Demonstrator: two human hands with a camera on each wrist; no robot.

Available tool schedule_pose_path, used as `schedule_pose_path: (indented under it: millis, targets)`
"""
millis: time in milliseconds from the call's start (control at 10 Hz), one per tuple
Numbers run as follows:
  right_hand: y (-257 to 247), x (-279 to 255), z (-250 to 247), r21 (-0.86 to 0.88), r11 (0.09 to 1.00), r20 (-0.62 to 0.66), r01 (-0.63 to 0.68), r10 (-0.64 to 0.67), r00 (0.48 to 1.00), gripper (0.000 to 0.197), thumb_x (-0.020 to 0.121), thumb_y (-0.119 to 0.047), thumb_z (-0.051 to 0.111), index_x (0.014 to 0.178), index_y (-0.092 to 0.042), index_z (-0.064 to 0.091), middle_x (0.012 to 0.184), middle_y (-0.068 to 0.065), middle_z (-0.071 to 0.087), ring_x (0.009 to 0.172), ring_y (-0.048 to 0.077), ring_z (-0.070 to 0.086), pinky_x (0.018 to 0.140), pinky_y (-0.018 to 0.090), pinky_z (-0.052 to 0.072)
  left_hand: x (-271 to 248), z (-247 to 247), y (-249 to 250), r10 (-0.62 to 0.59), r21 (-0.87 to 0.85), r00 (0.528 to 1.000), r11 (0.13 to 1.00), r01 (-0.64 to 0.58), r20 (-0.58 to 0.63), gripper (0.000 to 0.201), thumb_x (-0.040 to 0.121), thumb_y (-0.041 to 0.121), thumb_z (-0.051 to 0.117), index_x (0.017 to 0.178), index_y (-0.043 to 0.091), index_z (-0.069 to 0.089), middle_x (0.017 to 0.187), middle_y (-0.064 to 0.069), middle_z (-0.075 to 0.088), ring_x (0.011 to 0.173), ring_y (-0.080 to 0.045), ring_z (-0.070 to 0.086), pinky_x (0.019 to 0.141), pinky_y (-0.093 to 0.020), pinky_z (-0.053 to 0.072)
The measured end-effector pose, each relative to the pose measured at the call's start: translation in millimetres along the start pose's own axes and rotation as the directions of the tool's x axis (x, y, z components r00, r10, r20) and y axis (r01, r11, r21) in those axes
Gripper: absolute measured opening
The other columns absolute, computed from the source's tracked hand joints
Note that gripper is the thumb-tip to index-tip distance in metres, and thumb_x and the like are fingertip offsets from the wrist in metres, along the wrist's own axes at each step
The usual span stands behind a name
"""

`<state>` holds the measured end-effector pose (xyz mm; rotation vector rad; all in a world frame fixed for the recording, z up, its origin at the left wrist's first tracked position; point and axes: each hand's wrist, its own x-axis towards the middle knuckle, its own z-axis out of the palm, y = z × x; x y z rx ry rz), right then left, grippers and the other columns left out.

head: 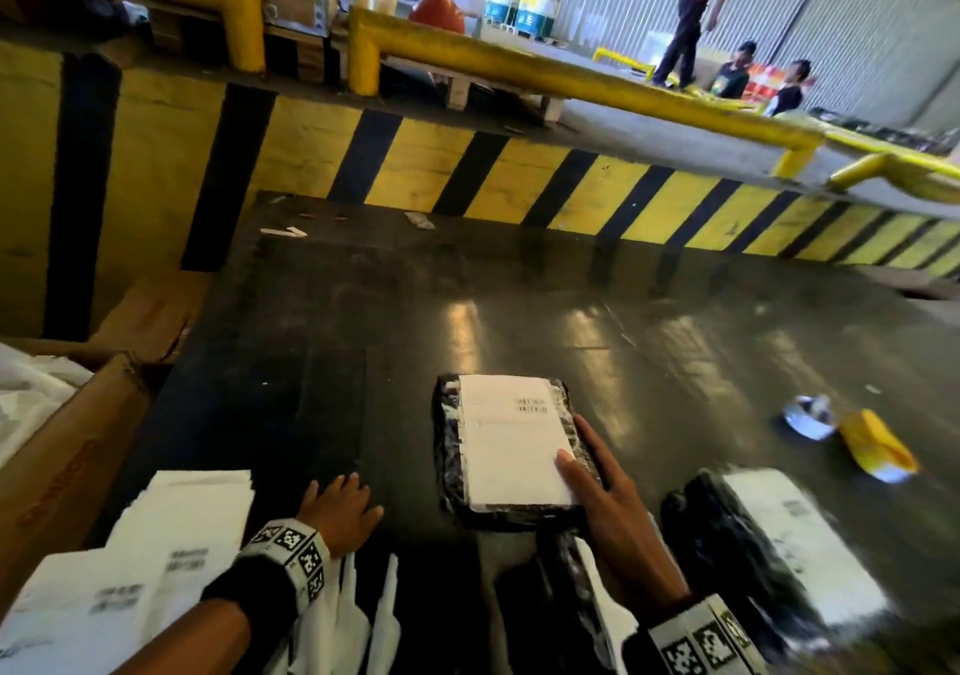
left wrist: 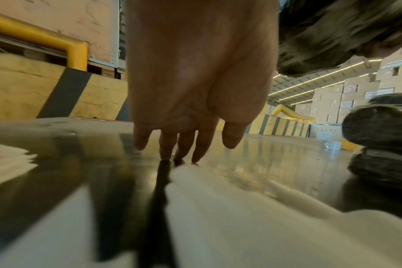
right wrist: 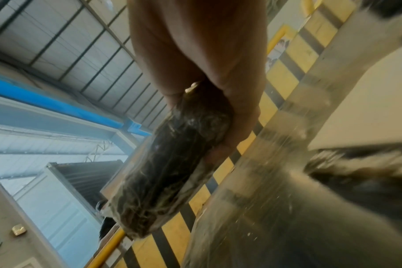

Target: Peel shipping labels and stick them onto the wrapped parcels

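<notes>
Right hand (head: pixel 618 513) gripping the flat, black, plastic-wrapped parcel (head: pixel 452 445) at its near right corner, thumb on its white paper label (head: pixel 511 440). Parcel's long axis pointing away. Left hand (head: pixel 340 513) spread, fingertips on the glossy black table (head: pixel 675 321), nearer the white label sheets (head: pixel 176 544).

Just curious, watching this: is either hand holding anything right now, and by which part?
The right hand grips the wrapped parcel by its near right edge, thumb on the white label. The left hand holds nothing; its fingers touch the table.
</notes>
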<state>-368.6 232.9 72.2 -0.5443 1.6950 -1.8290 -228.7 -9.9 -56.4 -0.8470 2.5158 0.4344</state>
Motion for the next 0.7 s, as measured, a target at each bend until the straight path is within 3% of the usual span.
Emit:
schedule_pose_path:
  millis: [100,200,300,400,500,600,700]
  targets:
    - [-3,-24,-44,0.019,1.0,0.0,-0.022,0.022,1.0,0.052,0.079,-0.026,0.067,0.126,-0.036,0.051,0.115,-0.008,0.068,0.104,0.018,0.066,0.081,0.033,0.057,-9,8,33,0.008,0.028,1.0,1.0,-0.008,0.005,0.053,0.099,0.042,0.024,0.147,0.019,0.022,0.159,-0.005,0.007,0.146,-0.02,0.006,0.116,-0.049,0.001]
    - [-4,-43,-86,-0.05,0.999,0.02,-0.009,0.01,1.0,0.081,0.061,-0.047,0.081,0.134,-0.031,0.047,0.121,-0.005,0.066,0.109,0.017,0.064,0.088,0.035,0.054,-16,20,68,-0.009,0.088,1.0,0.996,0.01,-0.019,0.054,0.098,0.044,0.025,0.146,0.019,0.023,0.158,-0.004,0.009,0.146,-0.02,0.008,0.116,-0.05,0.001]
    - [-1,-57,-124,-0.092,0.996,0.022,-0.022,0.024,0.999,0.053,0.082,-0.024,0.067,0.13,-0.032,0.049,0.12,-0.003,0.066,0.106,0.014,0.065,0.085,0.032,0.055,-23,38,107,-0.019,0.166,0.999,0.986,0.025,-0.036,0.057,0.098,0.044,0.026,0.147,0.016,0.02,0.158,-0.006,0.009,0.146,-0.021,0.006,0.116,-0.052,-0.001]
    - [4,-62,-150,-0.19,0.982,0.059,-0.007,0.019,0.998,0.049,0.088,-0.011,0.059,0.132,-0.027,0.046,0.119,-0.01,0.064,0.102,0.002,0.064,0.08,0.018,0.052,-35,55,143,-0.023,0.203,0.997,0.978,0.037,-0.072,0.06,0.098,0.044,0.027,0.148,0.012,0.015,0.158,-0.008,0.008,0.146,-0.022,0.005,0.116,-0.051,-0.001]
    - [19,-65,-162,-0.348,0.937,0.112,0.025,0.016,0.994,0.053,0.091,-0.013,0.056,0.139,-0.025,0.035,0.131,-0.011,0.052,0.111,-0.004,0.055,0.087,0.009,0.045,-55,73,165,-0.063,0.176,0.994,0.981,0.079,-0.095,0.061,0.099,0.042,0.025,0.149,0.012,0.007,0.159,-0.008,0.001,0.146,-0.022,0.001,0.116,-0.047,-0.001]
    - [37,-67,-166,-0.556,0.83,0.031,0.049,-0.038,0.999,0.056,0.093,-0.035,0.051,0.143,-0.028,0.027,0.144,0.002,0.042,0.128,0.014,0.044,0.106,0.028,0.038,-78,84,174,-0.063,0.138,0.994,0.988,0.075,-0.094,0.06,0.1,0.041,0.023,0.15,0.014,0.001,0.159,-0.006,-0.006,0.146,-0.023,-0.004,0.116,-0.046,-0.002]
    - [49,-62,-171,-0.808,0.588,-0.026,0.039,-0.101,0.995,0.066,0.089,-0.058,0.038,0.146,-0.027,0.024,0.137,0.011,0.049,0.122,0.027,0.044,0.103,0.035,0.033,-95,92,179,-0.071,0.083,0.996,0.994,0.074,-0.046,0.06,0.1,0.04,0.023,0.15,0.016,0.001,0.159,-0.004,-0.007,0.146,-0.023,-0.006,0.116,-0.046,-0.002]
